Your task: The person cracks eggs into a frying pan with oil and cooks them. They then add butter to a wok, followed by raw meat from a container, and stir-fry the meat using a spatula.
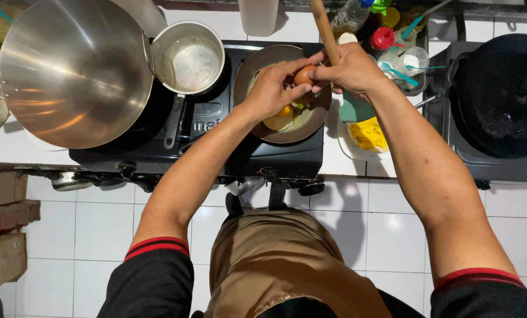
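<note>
Both hands, left (270,89) and right (350,69), pinch a brown egg (304,75) together directly above the pan (256,65) so yolk (284,112) falls inside (right also grips a wooden stick (324,26)).

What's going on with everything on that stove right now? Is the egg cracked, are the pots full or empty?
Egg: cracked open, held by both hands over the pan.
Yolk: dropping out below the shell.
Small frying pan: on the burner, egg contents in it.
Saucepan: uncovered, looks empty.
Steel wok: empty, tilted.
Black wok: empty.
Left hand: gripping the shell.
Right hand: gripping the shell and a wooden handle.
</note>
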